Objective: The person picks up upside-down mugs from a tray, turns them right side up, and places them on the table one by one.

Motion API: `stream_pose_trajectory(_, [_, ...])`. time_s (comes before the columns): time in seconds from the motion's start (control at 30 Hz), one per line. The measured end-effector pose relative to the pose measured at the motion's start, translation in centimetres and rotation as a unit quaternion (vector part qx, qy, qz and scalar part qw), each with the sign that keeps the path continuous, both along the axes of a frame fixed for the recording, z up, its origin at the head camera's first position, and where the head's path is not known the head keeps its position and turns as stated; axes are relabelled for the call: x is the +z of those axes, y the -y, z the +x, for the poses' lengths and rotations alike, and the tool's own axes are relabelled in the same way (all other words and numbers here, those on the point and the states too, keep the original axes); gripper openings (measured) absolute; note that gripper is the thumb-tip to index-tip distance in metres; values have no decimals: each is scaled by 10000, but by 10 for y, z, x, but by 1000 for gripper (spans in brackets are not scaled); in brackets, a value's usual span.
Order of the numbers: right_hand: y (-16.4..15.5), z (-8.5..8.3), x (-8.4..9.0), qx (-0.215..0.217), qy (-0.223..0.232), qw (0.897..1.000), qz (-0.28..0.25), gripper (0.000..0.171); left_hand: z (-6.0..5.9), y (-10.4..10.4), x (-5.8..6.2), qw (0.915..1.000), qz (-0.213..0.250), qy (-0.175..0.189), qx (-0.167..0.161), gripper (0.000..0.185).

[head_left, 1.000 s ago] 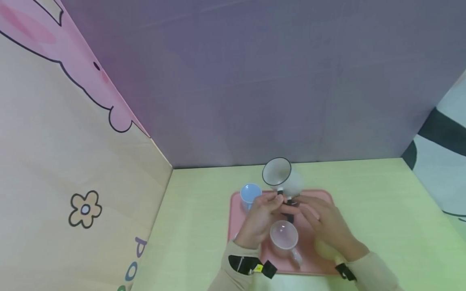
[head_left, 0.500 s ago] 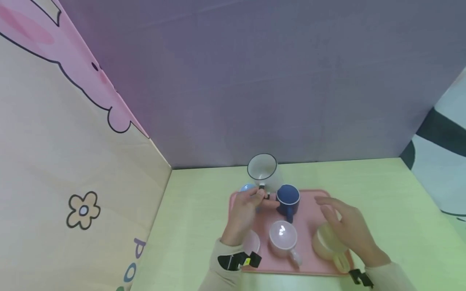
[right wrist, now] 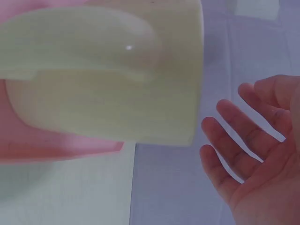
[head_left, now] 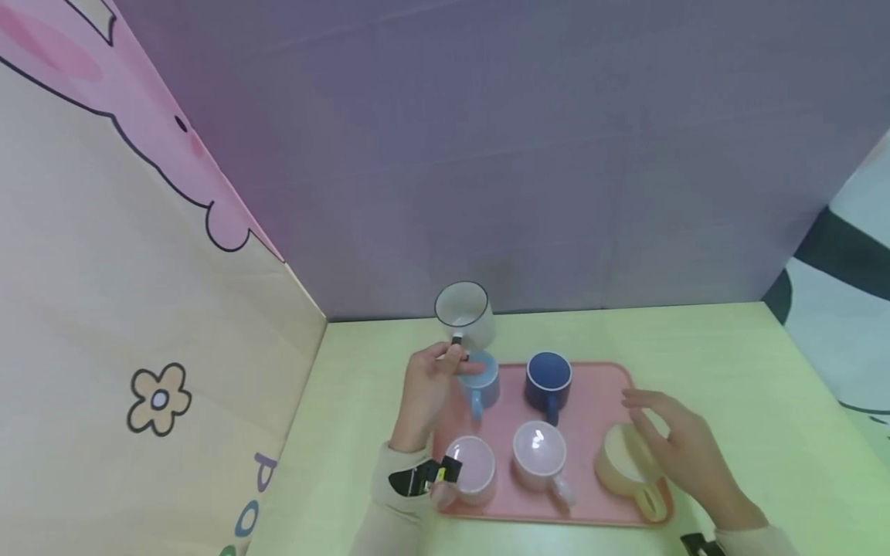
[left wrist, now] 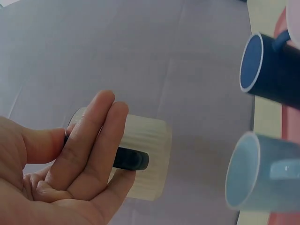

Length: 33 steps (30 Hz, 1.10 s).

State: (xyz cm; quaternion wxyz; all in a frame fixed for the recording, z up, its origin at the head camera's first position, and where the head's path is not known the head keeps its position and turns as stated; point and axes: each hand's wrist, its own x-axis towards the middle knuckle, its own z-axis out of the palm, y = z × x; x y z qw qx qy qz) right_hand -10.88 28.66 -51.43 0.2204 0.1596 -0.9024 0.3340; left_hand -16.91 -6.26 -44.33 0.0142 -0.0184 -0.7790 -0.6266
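Pinching the black handle of a white black-rimmed mug (head_left: 464, 313), the left hand (head_left: 426, 386) holds it in the air over the far left corner of the pink tray (head_left: 591, 394); the left wrist view shows the fingers (left wrist: 96, 136) curled over the handle with the thumb behind it. A second ago both hands met at this mug over the middle of the tray. Now the left hand alone has carried it left and higher, so it is clear of the tray and of the other cups.

Outward from it, a light blue mug (head_left: 480, 378) stands just under the hand at the far left of the tray, and a dark blue mug (head_left: 549, 380) beside it, uncovered since the hands parted. Two pink cups (head_left: 541, 454) sit along the near edge.

Over the yellow mug (head_left: 626, 467) at the near right corner, the right hand (head_left: 677, 448) has drawn back and hovers with fingers spread, holding nothing.

On the left wall, only the letters "ood" (head_left: 253, 498) can be read.
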Motion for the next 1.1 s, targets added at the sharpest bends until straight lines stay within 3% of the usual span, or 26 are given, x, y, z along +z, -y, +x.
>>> stream_pose_trajectory(0.1, [-3, 4, -2, -24, 155, 9999, 69, 22, -4, 8, -2, 9999, -17, -13, 147, 31])
stream_pose_trajectory(0.33, [-13, 11, -12, 43, 21, 9998, -176, 30, -14, 22, -17, 9980, -167, 113, 602, 30])
stream_pose_trajectory(0.47, [-21, 16, -16, -111, 259, 9993, -256, 31, -21, 27, -27, 9954, -320, 279, 864, 30])
stream_pose_trajectory(1.1, [-30, 37, -31, -519, 824, 9950, -214, 28, -67, 42, -90, 9898, -167, 461, 1340, 25])
